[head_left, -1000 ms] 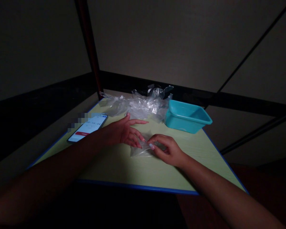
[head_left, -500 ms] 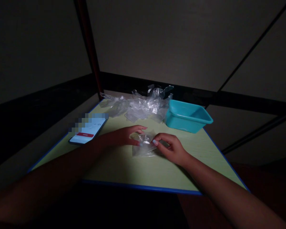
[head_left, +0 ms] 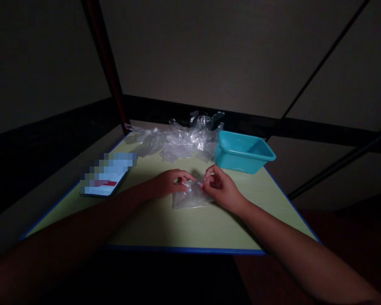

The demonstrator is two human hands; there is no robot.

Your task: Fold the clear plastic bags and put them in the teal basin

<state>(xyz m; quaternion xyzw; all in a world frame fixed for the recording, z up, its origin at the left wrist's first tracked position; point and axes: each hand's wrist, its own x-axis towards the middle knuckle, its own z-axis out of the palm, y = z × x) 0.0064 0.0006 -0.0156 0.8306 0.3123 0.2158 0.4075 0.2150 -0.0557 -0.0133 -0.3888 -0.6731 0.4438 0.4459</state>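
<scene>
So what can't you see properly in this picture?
All in the head view:
Upper smartphone screen: hidden by blocky squares.
Turquoise bin floor: hidden by its near wall.
Number of heaped plastic bags: overlapping layers hide it.
Whether the left hand pinches the nearest plastic bag: fingertips too small and dim.

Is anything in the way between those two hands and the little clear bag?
Nothing visible. The fingertips of the left hand and right hand are right at the clear bag. The teal basket and loose plastic pile lie beyond them.
</scene>
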